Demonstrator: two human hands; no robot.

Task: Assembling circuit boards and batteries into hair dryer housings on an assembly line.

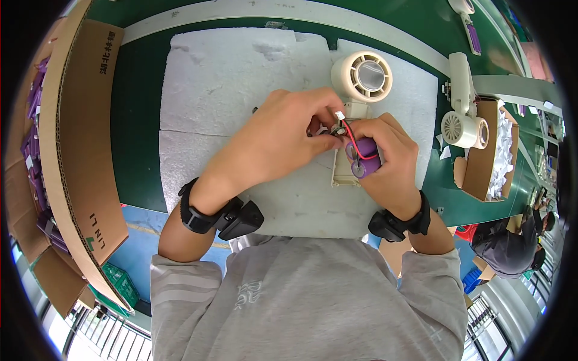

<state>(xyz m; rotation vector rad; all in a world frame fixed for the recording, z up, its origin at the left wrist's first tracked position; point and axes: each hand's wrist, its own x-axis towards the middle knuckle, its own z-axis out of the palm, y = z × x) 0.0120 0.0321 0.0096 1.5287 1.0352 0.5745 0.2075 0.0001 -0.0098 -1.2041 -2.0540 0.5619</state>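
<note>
Okay so counting first: two bare hands, one purple battery pack that looks like two round cells side by side, one red wire looping over it, one small white plug, and one cream fan lying right under the work. Off to the right there's another cream fan by a small cardboard box, and up top one more cream piece with a purple strip on it. Two black wrist straps too, one per arm. Fingers: the left hand has its thumb and index nearly together, pinching a tiny dark and metallic part right below the plug; its other fingers are tucked in, so I can't tell what those are doing. The right hand is curled around the battery pack, fingertips almost meeting the left ones. The pack sits just right of the fan's handle, above the foam, round ends toward the wearer. Material-wise, the foam is white, grainy and a bit dented, over a smooth green tabletop. The cells look slick, the fan's head is a ribbed plastic ring with a shiny grey disc in the middle, and the big box at left is plain brown corrugated card beside a heap of purple packs.
</note>
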